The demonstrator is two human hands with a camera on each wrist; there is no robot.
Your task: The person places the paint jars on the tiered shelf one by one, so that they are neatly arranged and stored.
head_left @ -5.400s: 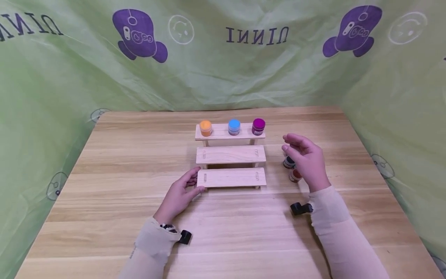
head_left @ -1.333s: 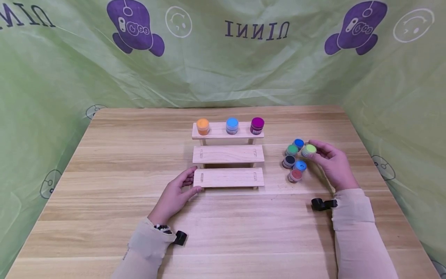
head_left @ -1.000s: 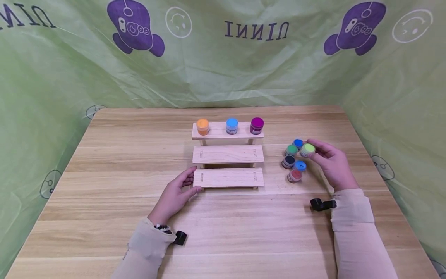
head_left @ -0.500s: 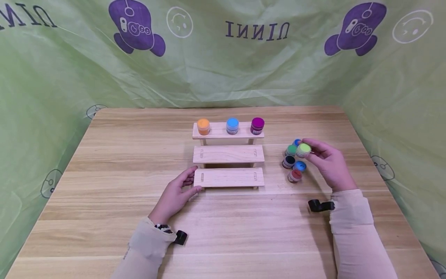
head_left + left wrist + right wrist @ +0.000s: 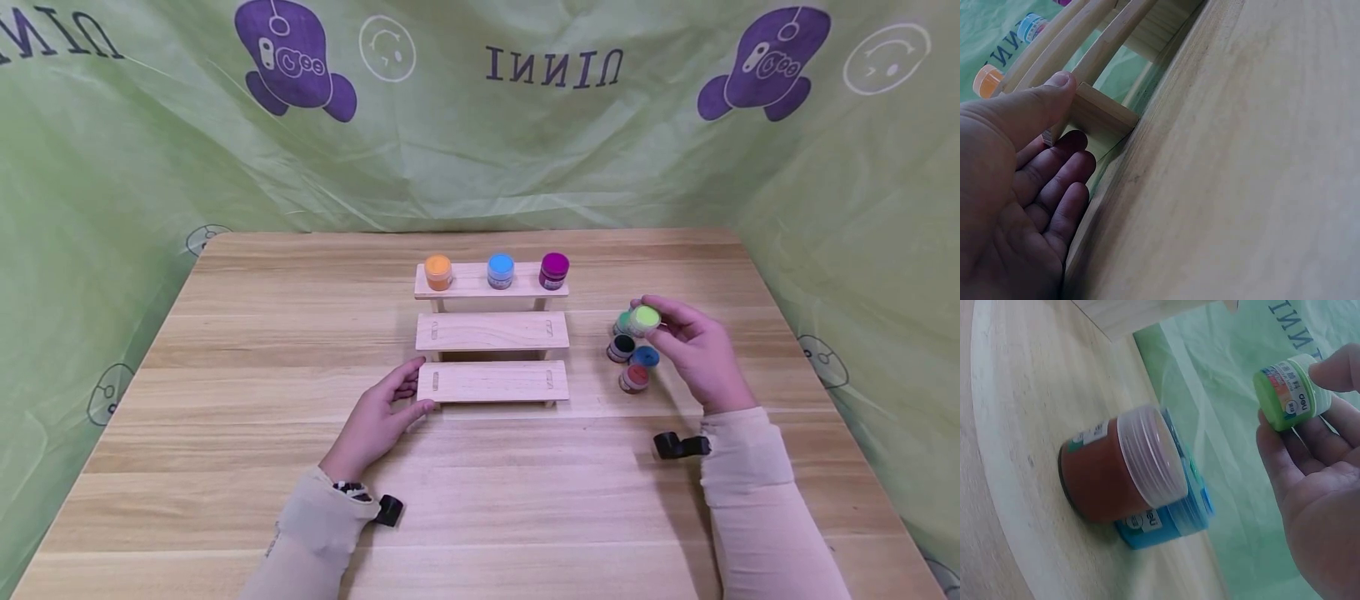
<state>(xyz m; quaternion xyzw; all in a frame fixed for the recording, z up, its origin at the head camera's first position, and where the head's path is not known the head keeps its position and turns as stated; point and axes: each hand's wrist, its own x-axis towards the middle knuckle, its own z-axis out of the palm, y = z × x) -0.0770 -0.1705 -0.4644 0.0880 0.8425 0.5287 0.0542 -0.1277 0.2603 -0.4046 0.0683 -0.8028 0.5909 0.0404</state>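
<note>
My right hand (image 5: 697,358) pinches a small paint jar (image 5: 645,320) with a light green lid between thumb and fingers. In the right wrist view this jar (image 5: 1290,392) is held above the table, its label showing. Below it stand loose jars: dark green (image 5: 622,322), black (image 5: 621,348), blue (image 5: 644,357) and red-brown (image 5: 634,379). My left hand (image 5: 375,421) grips the left end of the lowest step of a three-step wooden display stand (image 5: 492,382). In the left wrist view the thumb (image 5: 1054,94) lies against the step's end, with the other fingers curled beneath.
On the top step stand an orange jar (image 5: 438,272), a light blue jar (image 5: 500,272) and a purple jar (image 5: 554,271). The wooden table (image 5: 480,500) meets a green printed cloth (image 5: 450,167) behind and at the sides.
After reaching toward the loose jars, my right hand has picked up the light green jar and moved it left over them, covering the darker blue one. My left hand stays at the stand.
</note>
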